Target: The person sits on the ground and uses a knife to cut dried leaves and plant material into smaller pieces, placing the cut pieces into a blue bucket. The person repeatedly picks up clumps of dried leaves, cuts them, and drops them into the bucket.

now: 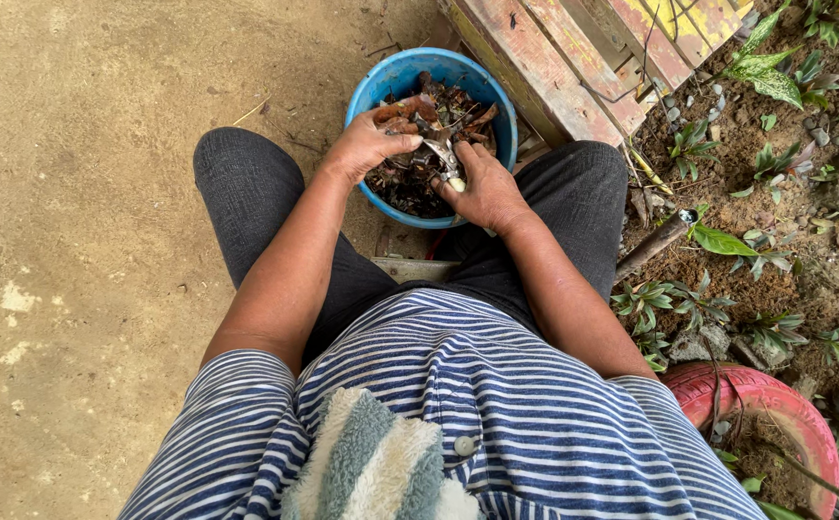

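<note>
Shears (442, 154) in right hand (485, 191), left hand (367, 143) on dry leaves (410, 178), blue bucket (381, 82)
</note>
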